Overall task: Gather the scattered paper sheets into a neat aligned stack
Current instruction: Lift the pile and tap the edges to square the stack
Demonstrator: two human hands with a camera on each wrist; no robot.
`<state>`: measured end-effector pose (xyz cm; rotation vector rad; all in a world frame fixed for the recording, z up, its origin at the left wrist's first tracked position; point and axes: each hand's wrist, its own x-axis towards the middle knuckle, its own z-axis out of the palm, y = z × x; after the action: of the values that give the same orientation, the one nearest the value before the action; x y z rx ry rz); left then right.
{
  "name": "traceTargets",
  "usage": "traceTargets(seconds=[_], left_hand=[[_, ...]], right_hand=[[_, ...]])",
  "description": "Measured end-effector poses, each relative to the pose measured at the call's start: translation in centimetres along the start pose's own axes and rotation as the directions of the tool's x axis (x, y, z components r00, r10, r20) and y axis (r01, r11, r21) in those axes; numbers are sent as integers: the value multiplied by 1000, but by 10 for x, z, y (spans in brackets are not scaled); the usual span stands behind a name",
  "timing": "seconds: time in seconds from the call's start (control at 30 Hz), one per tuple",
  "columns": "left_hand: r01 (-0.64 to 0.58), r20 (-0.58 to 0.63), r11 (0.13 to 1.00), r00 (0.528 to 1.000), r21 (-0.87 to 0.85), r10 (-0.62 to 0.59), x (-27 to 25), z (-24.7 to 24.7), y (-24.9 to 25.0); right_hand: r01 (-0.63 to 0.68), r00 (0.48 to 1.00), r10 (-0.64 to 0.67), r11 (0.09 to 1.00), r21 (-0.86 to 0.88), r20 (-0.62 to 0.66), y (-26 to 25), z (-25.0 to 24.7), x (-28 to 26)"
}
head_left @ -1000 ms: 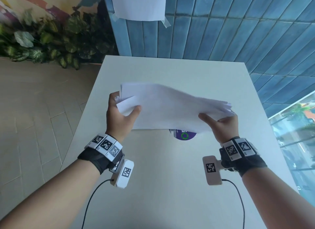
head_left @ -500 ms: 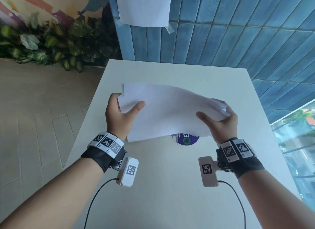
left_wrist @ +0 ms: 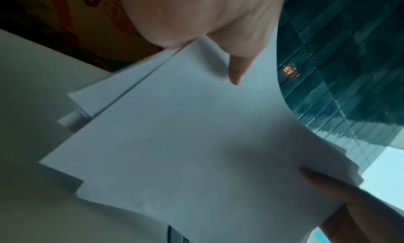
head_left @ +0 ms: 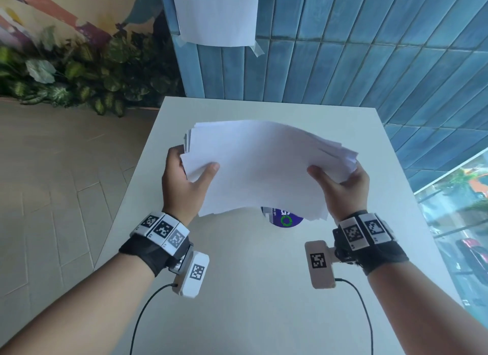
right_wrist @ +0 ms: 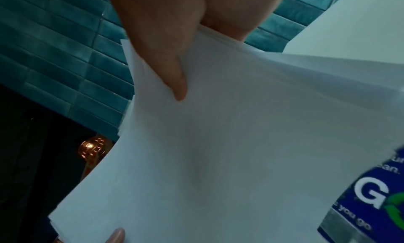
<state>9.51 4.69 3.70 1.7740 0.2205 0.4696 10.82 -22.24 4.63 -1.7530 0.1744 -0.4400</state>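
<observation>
A bundle of white paper sheets (head_left: 264, 167) hangs in the air above the white table (head_left: 250, 288), bowed upward in the middle. Its edges are uneven, with sheets fanned out at the left and right ends. My left hand (head_left: 184, 177) grips the left end, thumb on top, fingers underneath. My right hand (head_left: 343, 183) grips the right end the same way. In the left wrist view the sheets (left_wrist: 196, 143) show offset corners under my thumb (left_wrist: 237, 70). The right wrist view shows my thumb (right_wrist: 174, 77) pressing on the sheets (right_wrist: 218, 151).
A round blue sticker (head_left: 284, 220) with a green mark lies on the table, partly hidden under the paper. A white sheet (head_left: 216, 13) is taped to the blue tiled wall behind. Plants (head_left: 79, 80) and tiled floor lie to the left; a window is at right.
Both hands have lifted the bundle a little higher and drawn it toward me. The sheets now bow more, and their near edge hangs lower over the sticker.
</observation>
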Motion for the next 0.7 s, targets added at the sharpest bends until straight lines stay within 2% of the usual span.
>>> traceTargets(seconds=[0.1,0.2,0.37,0.47,0.57,0.63,0.7], left_hand=[[95,60,990,994,-100,-89,1,-4,-8],[221,95,968,973,-120,-210,-6,-6,-19],[282,83,956,958,-81,-275,-4,-7,-35],[219,87,976,972,9,-219,4,-9,-30],[101,155,993,982,61,-109,18,-14,-9],[21,263,997,964,72,-39,30,-18,13],[-27,378,997,926,68,0,43,-21,32]], right_hand=[[-5,999,7,999,-35,39,7,-1,-4],[-53,994,59,997,-59,95,18,2,-12],[-53,992,61,996,-72,107,17,4,-12],[-55,994,64,994,-90,93,16,4,-7],[-91,994,97,986,-137,41,14,1,0],[-122,993,121,977,-173,-16,13,-2,6],[-159,987,153,973,-170,-48,10,-3,9]])
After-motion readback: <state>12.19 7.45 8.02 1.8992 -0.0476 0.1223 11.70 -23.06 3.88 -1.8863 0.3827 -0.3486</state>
